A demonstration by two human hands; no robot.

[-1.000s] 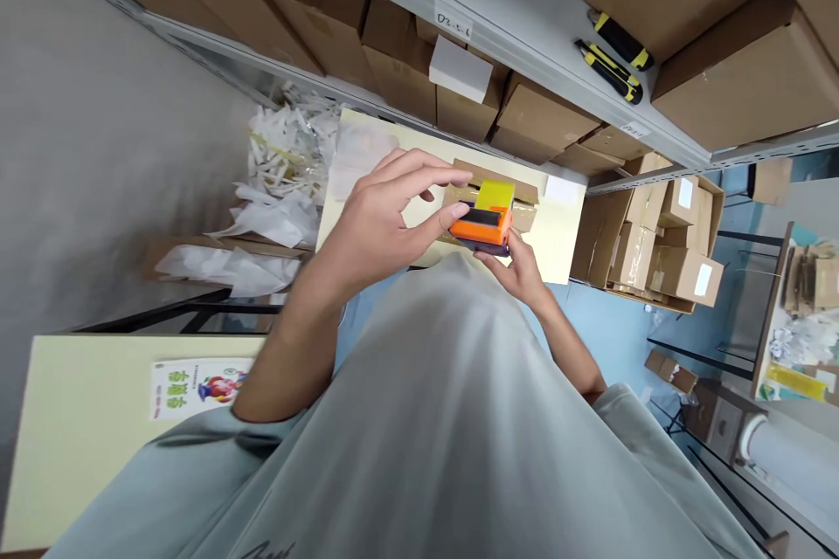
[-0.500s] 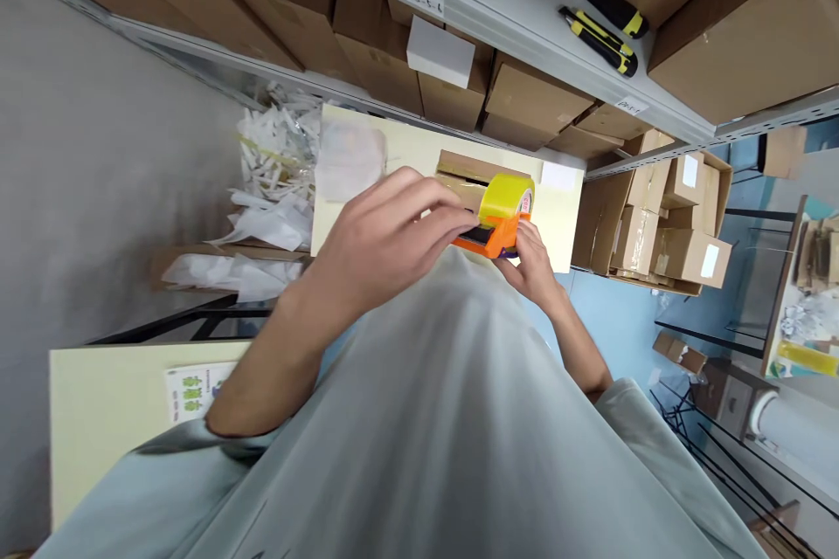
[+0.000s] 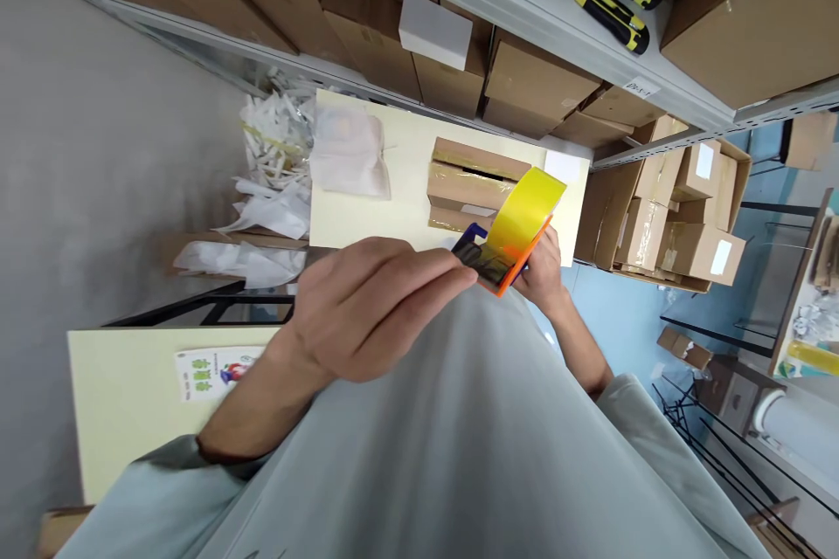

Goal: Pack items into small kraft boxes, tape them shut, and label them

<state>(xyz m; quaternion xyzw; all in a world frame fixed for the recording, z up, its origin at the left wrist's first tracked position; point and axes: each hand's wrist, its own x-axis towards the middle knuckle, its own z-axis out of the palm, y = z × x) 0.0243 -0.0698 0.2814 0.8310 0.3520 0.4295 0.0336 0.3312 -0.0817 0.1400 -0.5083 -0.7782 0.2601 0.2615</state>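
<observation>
My right hand (image 3: 543, 269) grips an orange and dark blue tape dispenser (image 3: 523, 260) from its far right side, its fingers partly hidden behind it. A roll of yellow packing tape (image 3: 528, 205) sits in the dispenser, which is held tilted above the table's front edge. At the dispenser's dark front end, the thumb and fingers of my left hand (image 3: 373, 306) are pinched together; what lies between the fingertips is too small to make out. Just beyond the dispenser, a brown cardboard box (image 3: 459, 185) lies on the cream table (image 3: 410, 135), with shiny tape along its flaps.
A white translucent packing sheet (image 3: 347, 148) lies on the table's left. Shredded paper (image 3: 279, 135) is heaped beyond that edge. Utility knives (image 3: 609, 13) rest on the shelf above. At right stands a large open carton (image 3: 599, 218) of smaller boxes. A printed card (image 3: 216, 371) is at lower left.
The dispenser has turned and tilted, so its roll points up and right. My left hand has moved down slightly, still pinched at its front end. More of the cardboard box shows.
</observation>
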